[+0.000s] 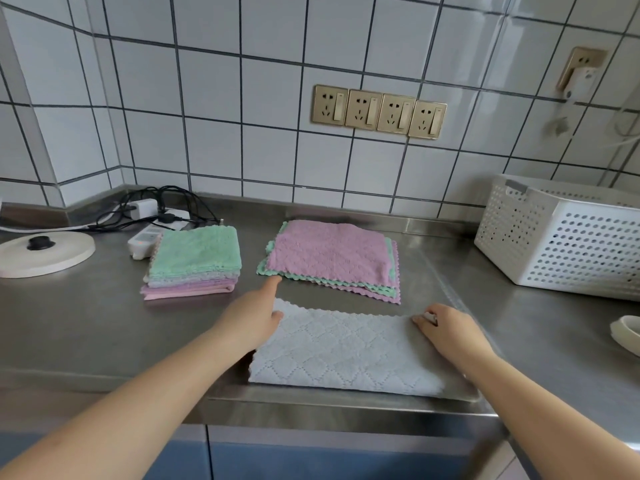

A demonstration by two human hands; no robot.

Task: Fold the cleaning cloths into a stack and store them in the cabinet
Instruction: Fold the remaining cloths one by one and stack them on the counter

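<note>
A grey cloth lies folded into a long rectangle on the steel counter, near the front edge, and everything else can be placed from it. The left hand rests at the grey cloth's left end, forefinger stretched straight out toward the far side, the other fingers lying at the cloth's edge; how firmly they hold it cannot be told. The right hand sits on the far right corner of the grey cloth, fingers curled and pinching the corner.

Just beyond the grey cloth lies a loose pile of unfolded cloths, a pink one on top with green and pink edges showing beneath (the zigzag hems fan out unevenly). Beyond and to the left of the grey cloth stands the neat stack of folded cloths, green on top, pink at the bottom.

Further left of that stack are a power strip with black cables and a round white lid. To the right of the grey cloth, well apart, sits a white perforated basket. On the tiled wall behind is a row of sockets.
</note>
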